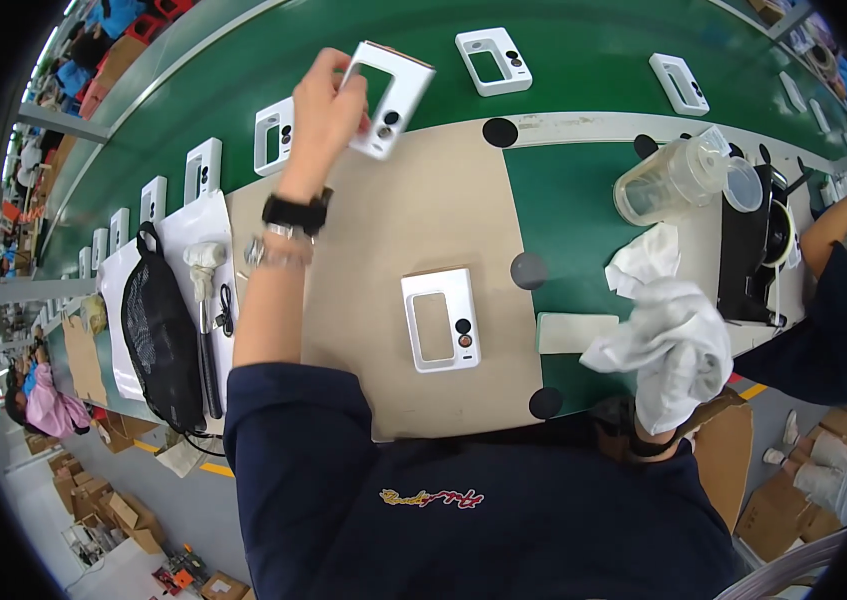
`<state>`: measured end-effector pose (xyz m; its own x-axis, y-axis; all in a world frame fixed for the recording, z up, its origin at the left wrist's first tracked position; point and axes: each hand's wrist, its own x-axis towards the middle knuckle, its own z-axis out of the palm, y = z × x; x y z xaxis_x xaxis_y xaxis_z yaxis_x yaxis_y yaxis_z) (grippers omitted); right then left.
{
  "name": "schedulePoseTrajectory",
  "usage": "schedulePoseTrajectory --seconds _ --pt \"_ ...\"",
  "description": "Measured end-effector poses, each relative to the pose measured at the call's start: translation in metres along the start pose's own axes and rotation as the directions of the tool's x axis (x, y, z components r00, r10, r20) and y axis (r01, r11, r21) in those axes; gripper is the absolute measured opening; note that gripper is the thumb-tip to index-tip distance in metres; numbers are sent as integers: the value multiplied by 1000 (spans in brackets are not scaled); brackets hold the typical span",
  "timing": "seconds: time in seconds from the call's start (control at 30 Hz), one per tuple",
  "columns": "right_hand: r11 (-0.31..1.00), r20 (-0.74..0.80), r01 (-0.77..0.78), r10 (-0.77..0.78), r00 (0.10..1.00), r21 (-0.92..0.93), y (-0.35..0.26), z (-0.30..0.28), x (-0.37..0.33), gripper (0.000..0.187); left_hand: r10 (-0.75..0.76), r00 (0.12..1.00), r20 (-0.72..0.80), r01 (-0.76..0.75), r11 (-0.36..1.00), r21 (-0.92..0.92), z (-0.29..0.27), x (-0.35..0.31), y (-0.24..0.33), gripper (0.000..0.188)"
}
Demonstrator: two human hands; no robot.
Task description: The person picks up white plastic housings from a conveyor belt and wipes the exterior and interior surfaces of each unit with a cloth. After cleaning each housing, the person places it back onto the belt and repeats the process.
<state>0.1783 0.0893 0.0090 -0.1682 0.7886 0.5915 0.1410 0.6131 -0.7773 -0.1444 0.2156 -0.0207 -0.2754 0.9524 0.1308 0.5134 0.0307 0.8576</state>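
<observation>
My left hand (326,118) is raised over the far edge of the tan work mat, gripping a white plastic housing (405,85) by its left side. The housing has a rectangular window and dark round spots, and it is tilted and slightly blurred. A second white housing (464,298) of the same kind lies flat on the tan mat (368,270) in front of me. A crumpled white cloth (671,335) is bunched over my right hand (655,436), low on the right; the cloth hides its fingers, which seem closed on it.
More white housings (493,62) stand in a row along the green belt (583,65) beyond the mat. On the right are a clear plastic jar (655,185), a second cloth (645,258) and a pale pad (575,333). A black mesh pouch (161,330) lies left. A co-worker's arm (836,228) reaches in at right.
</observation>
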Motion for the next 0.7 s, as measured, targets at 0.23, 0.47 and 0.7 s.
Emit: schedulePoseTrajectory --seconds 0.23,0.47,0.7 --pt "976 70 19 -3 998 -218 -30 6 -8 29 651 759 35 -648 759 -66 26 -162 87 18" --pt "875 389 434 -332 859 -213 -26 44 -30 33 78 983 163 50 749 -661 -10 -202 87 12" --pt "830 470 501 -351 810 -244 -48 75 -13 24 -202 908 366 402 176 -899 -13 -221 93 7"
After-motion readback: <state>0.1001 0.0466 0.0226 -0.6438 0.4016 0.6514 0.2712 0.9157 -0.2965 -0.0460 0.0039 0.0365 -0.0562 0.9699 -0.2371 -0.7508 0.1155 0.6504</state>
